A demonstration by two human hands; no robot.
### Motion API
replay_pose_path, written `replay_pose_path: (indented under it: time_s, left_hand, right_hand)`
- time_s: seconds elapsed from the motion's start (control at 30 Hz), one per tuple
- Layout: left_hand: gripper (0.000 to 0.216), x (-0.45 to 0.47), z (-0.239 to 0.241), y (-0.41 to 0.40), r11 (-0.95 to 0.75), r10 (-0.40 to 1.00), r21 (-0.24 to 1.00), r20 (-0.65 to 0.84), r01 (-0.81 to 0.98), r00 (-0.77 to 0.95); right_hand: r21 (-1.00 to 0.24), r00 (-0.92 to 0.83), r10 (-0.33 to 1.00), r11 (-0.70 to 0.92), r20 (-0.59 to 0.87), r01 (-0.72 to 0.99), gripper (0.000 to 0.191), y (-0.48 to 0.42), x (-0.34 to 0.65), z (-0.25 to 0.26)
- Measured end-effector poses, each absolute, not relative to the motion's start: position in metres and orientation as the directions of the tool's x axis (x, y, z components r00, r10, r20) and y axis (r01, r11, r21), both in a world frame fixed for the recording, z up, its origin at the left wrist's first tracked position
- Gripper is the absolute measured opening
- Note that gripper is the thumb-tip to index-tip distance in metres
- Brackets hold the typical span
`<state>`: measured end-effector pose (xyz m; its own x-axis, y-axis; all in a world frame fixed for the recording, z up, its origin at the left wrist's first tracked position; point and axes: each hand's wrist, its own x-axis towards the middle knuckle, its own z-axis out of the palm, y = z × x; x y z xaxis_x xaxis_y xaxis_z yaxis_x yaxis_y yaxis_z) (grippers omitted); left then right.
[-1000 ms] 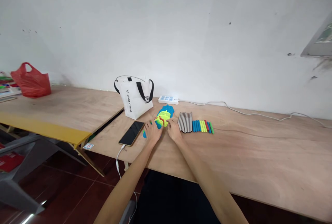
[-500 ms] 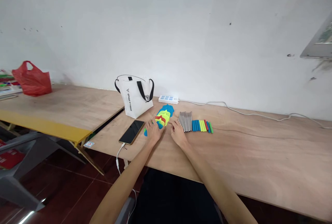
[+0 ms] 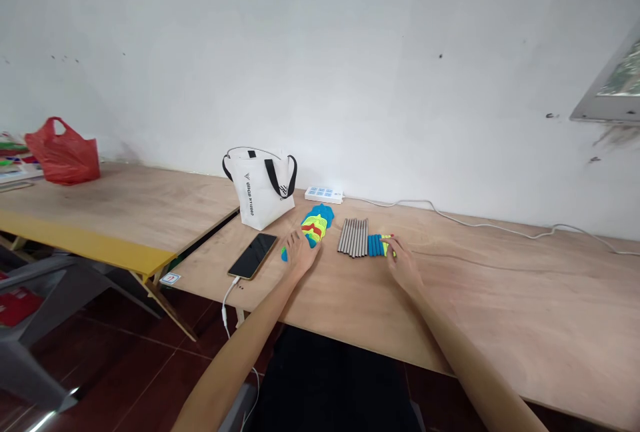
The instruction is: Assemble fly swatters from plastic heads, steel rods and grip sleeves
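Observation:
My left hand (image 3: 301, 256) lies on the table with its fingers extended over the near end of a row of overlapping flat coloured pieces (image 3: 316, 220), in blue, yellow, red and green. Part of that row is hidden beneath the fingers. My right hand (image 3: 405, 268) reaches over a line of short coloured sticks (image 3: 375, 245); its fingers are stretched across the yellow and red ones. Blue sticks show to its left, while those at the right end are covered. Between both hands, several grey metal-looking rods (image 3: 353, 238) lie side by side, slightly fanned.
A phone (image 3: 253, 255) with a white charging cable (image 3: 225, 309) lies left of my left hand. Behind it stand a white bag (image 3: 263, 189) with black handles and a white power strip (image 3: 324, 195). A red plastic bag (image 3: 65, 155) sits on the neighbouring table (image 3: 130, 199).
My right hand has moved right, from the near-left end of the grey rods to the coloured sticks. The rods now lean slightly. My left hand stays by the flat pieces.

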<state>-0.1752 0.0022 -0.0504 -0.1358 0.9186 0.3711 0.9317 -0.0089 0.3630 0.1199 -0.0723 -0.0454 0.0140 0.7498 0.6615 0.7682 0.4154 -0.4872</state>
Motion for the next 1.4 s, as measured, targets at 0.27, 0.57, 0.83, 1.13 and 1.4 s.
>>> replay_pose_path:
  time_s: [0.27, 0.57, 0.83, 1.13, 1.4]
  left_hand:
    - [0.078, -0.171, -0.046, 0.009, 0.027, 0.912, 0.336, 0.377, 0.941, -0.161]
    - [0.075, -0.168, -0.045, 0.007, 0.013, 0.912, 0.265, 0.391, 0.964, -0.12]
    - [0.07, -0.164, -0.046, 0.013, 0.02, 0.92, 0.293, 0.37, 0.956, -0.133]
    - [0.095, -0.157, -0.045, 0.025, 0.071, 0.914, 0.342, 0.354, 0.937, -0.199]
    - [0.079, -0.154, -0.044, 0.035, 0.083, 0.914, 0.31, 0.355, 0.947, -0.196]
  right_hand:
    - [-0.498, 0.166, 0.721, 0.275, 0.672, 0.823, 0.036, -0.079, 0.161, -0.055]
    - [-0.531, 0.274, 0.687, 0.191, 0.673, 0.826, 0.035, -0.074, 0.178, -0.063]
    - [-0.541, 0.289, 0.687, 0.179, 0.666, 0.822, 0.035, -0.071, 0.18, -0.069]
    - [-0.543, 0.31, 0.669, 0.167, 0.676, 0.823, 0.035, -0.071, 0.18, -0.069]
    - [-0.543, 0.315, 0.672, 0.154, 0.67, 0.825, 0.035, -0.071, 0.18, -0.069]
